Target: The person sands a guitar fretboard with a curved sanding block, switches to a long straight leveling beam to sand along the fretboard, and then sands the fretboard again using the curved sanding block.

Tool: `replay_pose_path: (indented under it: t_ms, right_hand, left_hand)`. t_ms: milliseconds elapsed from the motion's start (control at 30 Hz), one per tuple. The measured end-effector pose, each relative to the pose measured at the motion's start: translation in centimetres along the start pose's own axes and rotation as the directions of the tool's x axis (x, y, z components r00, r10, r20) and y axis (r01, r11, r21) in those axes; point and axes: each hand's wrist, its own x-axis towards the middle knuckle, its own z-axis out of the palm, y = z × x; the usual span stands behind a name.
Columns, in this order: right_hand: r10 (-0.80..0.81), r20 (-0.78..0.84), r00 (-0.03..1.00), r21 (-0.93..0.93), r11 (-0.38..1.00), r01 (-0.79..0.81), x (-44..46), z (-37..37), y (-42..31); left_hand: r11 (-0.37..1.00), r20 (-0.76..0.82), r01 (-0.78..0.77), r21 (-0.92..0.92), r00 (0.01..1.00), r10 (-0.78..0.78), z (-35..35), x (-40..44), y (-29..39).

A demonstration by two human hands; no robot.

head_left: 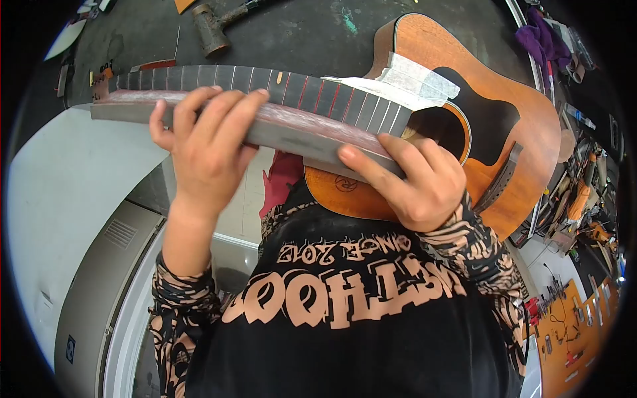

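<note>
An acoustic guitar (531,126) lies across the bench and against my body, its neck pointing left. On its dark fretboard (265,77), several cross lines look red and others pale. A long, straight sanding bar (298,119), grey with a worn reddish-white strip, rests lengthwise along the fretboard. My left hand (209,136) grips the bar near its left half, fingers over the top and thumb on the near side. Near the soundhole, my right hand (424,176) holds the bar's right end between fingers and thumb. Whitish tape (418,76) covers part of the guitar top beside the soundhole.
A mallet (211,33) lies on the dark bench (292,36) beyond the neck. Purple cloth (543,41) is at the upper right. Many tools crowd the right side, some on an orange board (564,345). A pale rounded surface (73,172) stands at left.
</note>
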Motion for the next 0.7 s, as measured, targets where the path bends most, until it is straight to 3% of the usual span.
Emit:
replay_pose_path:
  t_ms: [100,200,333,600,700]
  right_hand:
    - [0.014,0.095,0.995,0.019,1.000,-0.016,-2.6,-2.6,1.8]
    - [-0.013,0.053,0.999,0.014,1.000,0.012,-4.5,-3.0,2.6]
    - [-0.011,0.051,0.999,0.049,0.999,0.008,0.0,-0.8,0.2]
    - [-0.020,0.051,0.999,0.013,1.000,0.019,-3.8,-2.6,2.4]
    - [-0.016,0.046,0.999,0.059,0.998,0.014,0.4,-1.0,0.9]
  left_hand:
    - [0.998,-0.003,-0.005,-0.055,1.000,0.005,0.4,0.5,4.0]
    - [0.999,-0.052,-0.040,-0.006,0.998,0.040,1.4,0.0,5.7]
    - [0.995,0.062,0.089,0.050,0.994,-0.092,-0.6,-0.1,1.6]
    - [0.999,0.023,0.044,0.006,0.999,-0.044,0.5,0.4,6.6]
    - [0.995,0.063,0.086,0.050,0.994,-0.090,-0.6,0.5,2.1]
